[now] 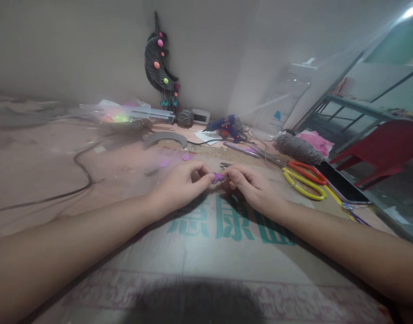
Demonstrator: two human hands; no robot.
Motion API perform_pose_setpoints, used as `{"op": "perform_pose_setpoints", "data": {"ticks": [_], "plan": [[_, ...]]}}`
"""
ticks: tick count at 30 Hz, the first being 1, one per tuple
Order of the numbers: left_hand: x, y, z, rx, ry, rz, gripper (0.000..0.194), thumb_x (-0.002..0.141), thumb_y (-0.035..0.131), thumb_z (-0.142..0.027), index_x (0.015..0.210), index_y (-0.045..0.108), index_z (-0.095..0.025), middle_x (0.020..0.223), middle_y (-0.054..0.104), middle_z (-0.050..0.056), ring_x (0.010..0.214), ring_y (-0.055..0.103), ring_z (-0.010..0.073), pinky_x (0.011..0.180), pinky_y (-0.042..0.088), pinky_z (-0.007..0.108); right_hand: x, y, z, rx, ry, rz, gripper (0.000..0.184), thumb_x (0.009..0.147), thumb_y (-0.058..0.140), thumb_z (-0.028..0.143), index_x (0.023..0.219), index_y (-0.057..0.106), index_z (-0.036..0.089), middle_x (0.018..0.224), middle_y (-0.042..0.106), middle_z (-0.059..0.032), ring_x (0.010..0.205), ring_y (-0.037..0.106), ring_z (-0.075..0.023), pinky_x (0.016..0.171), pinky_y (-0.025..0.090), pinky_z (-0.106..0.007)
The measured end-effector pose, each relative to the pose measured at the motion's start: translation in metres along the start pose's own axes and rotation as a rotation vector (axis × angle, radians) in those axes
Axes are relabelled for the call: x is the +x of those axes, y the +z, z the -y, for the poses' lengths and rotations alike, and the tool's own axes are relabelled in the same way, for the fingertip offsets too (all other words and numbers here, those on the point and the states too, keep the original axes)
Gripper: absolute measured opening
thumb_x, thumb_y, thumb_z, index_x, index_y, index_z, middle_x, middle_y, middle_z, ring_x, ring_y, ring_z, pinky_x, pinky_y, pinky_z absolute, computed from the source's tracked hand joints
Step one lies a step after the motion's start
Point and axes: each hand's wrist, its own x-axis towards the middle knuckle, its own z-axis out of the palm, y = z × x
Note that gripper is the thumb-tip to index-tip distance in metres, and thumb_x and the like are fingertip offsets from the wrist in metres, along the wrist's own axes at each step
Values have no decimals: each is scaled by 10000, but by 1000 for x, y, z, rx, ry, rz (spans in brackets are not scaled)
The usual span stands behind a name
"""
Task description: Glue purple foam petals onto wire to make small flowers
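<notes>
Purple scrap pinched crosswise between two hands

Over the printed board (pixel 206 252), right in the middle, a small purple piece (pixel 217 177) sits up between the fingertips. The left hand (pixel 182 182) has its left end nipped between thumb and forefinger. The right hand (pixel 252 182) is curled in close at the other end; from here I can't tell whether it's gripping the piece too. The long axis seems to run sideways, hand to hand, though it's too small to say which end is its front. Just beyond lies a purple flower (pixel 186 157); the orange-and-yellow scissors (pixel 304 194) rest off to the right, handles outward.
</notes>
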Motion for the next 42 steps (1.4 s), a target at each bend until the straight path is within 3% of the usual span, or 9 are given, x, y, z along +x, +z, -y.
{"op": "perform_pose_setpoints", "data": {"ticks": [5, 9, 11, 16, 19, 21, 26, 37, 42], "plan": [[0, 0, -1, -35, -31, -3, 234, 882, 532, -355, 746, 594, -175, 696, 644, -5, 643, 570, 144, 608, 412, 260, -3, 1, -3, 172, 54, 22, 484, 979, 348, 570, 957, 616, 168, 677, 523, 12, 586, 498, -111, 546, 383, -248], [0, -1, -2, -35, -35, -10, 247, 888, 528, -365, 742, 591, -177, 709, 650, 1, 678, 581, 156, 636, 421, 271, 0, 3, -3, 133, 58, -24, 360, 922, 560, 459, 1146, 565, 177, 764, 581, 5, 660, 555, -121, 585, 420, -253], [0, 0, -1, -28, -40, -13, 249, 889, 528, -363, 735, 588, -177, 701, 641, -3, 674, 574, 154, 635, 416, 271, 1, 4, -4, 101, 32, -82, 322, 897, 615, 383, 1142, 546, 186, 801, 583, 4, 660, 556, -117, 576, 425, -251], [0, 0, 4, -54, -35, 4, 244, 895, 528, -376, 773, 602, -179, 702, 638, -13, 667, 569, 145, 637, 409, 269, 0, 2, -8, -110, -255, -193, 128, 896, 623, 218, 1009, 562, 213, 801, 579, 5, 622, 508, -101, 563, 431, -245], [1, 1, 6, -54, -43, 9, 261, 891, 535, -390, 754, 602, -178, 691, 624, -16, 656, 548, 141, 620, 390, 266, -1, -2, -8, -276, -495, -183, 121, 890, 621, 150, 982, 590, 222, 904, 595, -34, 760, 559, -128, 650, 470, -265], [1, 1, 7, -66, -61, 12, 272, 890, 534, -406, 757, 606, -181, 695, 621, -19, 660, 541, 140, 616, 384, 266, -1, -3, -9, -322, -561, -169, 138, 889, 625, 147, 1000, 595, 223, 945, 597, -53, 841, 582, -148, 687, 488, -278], [0, 1, 8, -97, -67, 51, 246, 886, 532, -379, 771, 622, -181, 696, 617, -24, 644, 517, 129, 602, 370, 261, 0, -2, -9, -369, -513, -137, 170, 901, 603, 150, 1061, 608, 206, 906, 628, -61, 841, 596, -168, 717, 501, -312], [1, 0, 1, -43, -28, 67, 209, 850, 551, -344, 751, 627, -177, 647, 595, -18, 609, 513, 130, 587, 368, 255, 1, 0, -4, -357, -521, -112, 71, 919, 569, 144, 902, 636, 161, 773, 652, -49, 726, 599, -141, 675, 481, -272], [0, 1, 3, -54, -4, 86, 239, 864, 545, -371, 768, 637, -173, 633, 593, -16, 575, 497, 120, 555, 360, 242, 0, 2, 0, -335, -384, -114, 37, 900, 617, 187, 868, 630, 172, 772, 672, -28, 681, 589, -123, 631, 464, -248]]}}
